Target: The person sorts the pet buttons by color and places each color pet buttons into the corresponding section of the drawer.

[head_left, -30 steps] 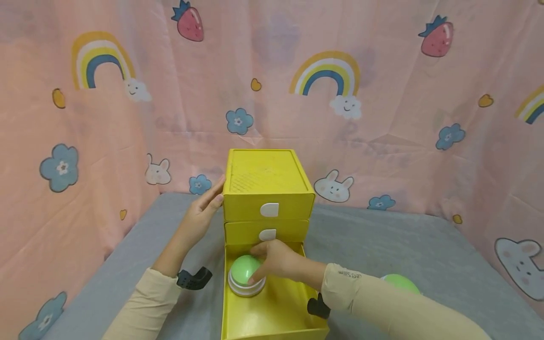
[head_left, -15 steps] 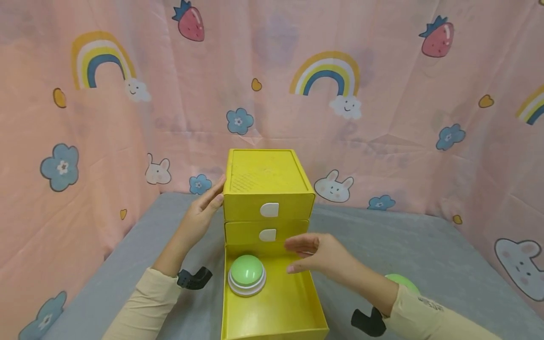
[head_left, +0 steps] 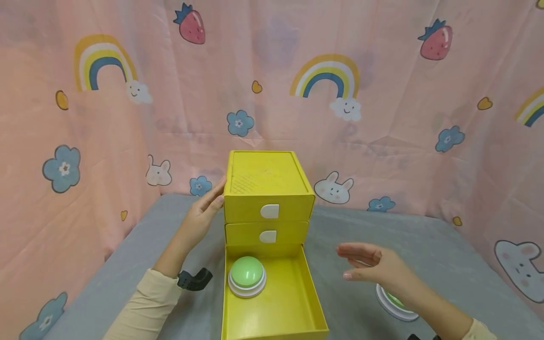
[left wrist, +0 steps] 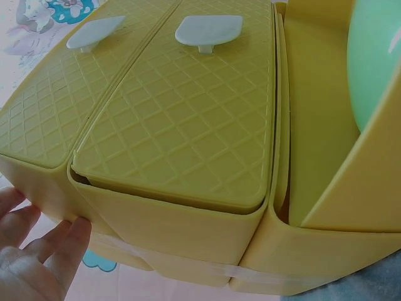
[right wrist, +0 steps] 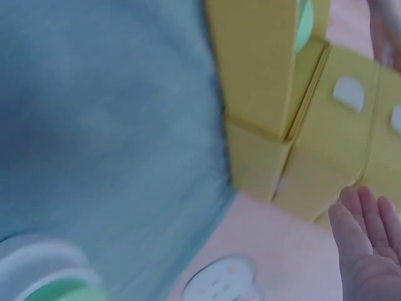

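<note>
A yellow drawer unit [head_left: 267, 172] stands on the table, its bottom drawer [head_left: 289, 302] pulled out toward me. Inside that drawer, at the left, sits a green dome-shaped push light [head_left: 247, 273] on a white round base. My left hand [head_left: 199, 215] rests its straight fingers against the unit's left side; the left wrist view shows its fingertips [left wrist: 78, 235] touching the wall. To the right of the drawer, my right hand [head_left: 374, 267] hovers with fingers extended and holds nothing. A second green dome light [head_left: 393, 304] lies on the table, partly hidden behind the right hand and forearm.
Two upper drawers with white tabs, the top one [head_left: 242, 208] and the middle one [head_left: 242, 233], are closed. Grey cloth [head_left: 352, 226] covers the table. Behind it hangs a pink patterned curtain [head_left: 280, 118].
My right hand has let go of the dome light in the drawer and moved right, out over the table near the second light. The left hand stays against the unit.
</note>
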`<state>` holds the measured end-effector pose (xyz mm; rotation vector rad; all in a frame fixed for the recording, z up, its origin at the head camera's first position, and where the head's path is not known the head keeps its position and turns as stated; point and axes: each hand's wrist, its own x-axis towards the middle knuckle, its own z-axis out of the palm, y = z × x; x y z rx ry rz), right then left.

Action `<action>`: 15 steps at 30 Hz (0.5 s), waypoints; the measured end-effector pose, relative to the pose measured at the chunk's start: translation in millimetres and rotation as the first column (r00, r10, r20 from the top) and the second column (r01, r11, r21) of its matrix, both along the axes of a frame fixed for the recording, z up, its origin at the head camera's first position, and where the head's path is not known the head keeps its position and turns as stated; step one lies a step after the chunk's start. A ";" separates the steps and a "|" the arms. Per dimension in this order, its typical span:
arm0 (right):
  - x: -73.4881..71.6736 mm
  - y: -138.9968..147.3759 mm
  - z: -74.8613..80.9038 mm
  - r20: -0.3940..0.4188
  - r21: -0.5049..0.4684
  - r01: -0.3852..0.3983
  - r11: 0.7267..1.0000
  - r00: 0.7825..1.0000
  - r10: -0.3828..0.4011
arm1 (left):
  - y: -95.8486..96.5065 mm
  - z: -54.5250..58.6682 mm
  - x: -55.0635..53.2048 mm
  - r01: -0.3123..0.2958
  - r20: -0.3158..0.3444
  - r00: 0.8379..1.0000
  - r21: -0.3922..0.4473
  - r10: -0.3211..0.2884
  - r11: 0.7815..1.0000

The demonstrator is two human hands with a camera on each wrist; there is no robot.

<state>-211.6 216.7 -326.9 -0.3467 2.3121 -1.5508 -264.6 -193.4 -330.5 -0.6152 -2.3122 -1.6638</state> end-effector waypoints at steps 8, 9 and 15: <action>1.0 49.9 -9.2 0.017 0.102 0.087 0.991 0.996 -0.090 | 0.1 -0.4 0.4 0.012 0.000 1.000 0.017 -0.012 1.000; 0.7 55.6 -11.1 0.015 0.115 0.091 0.989 0.996 -0.093 | 0.0 -0.5 0.2 0.013 -0.001 1.000 0.020 -0.013 1.000; -3.4 86.3 -25.0 0.016 0.167 0.110 0.980 0.993 -0.114 | 0.8 -0.2 0.1 0.001 0.008 1.000 0.008 -0.001 1.000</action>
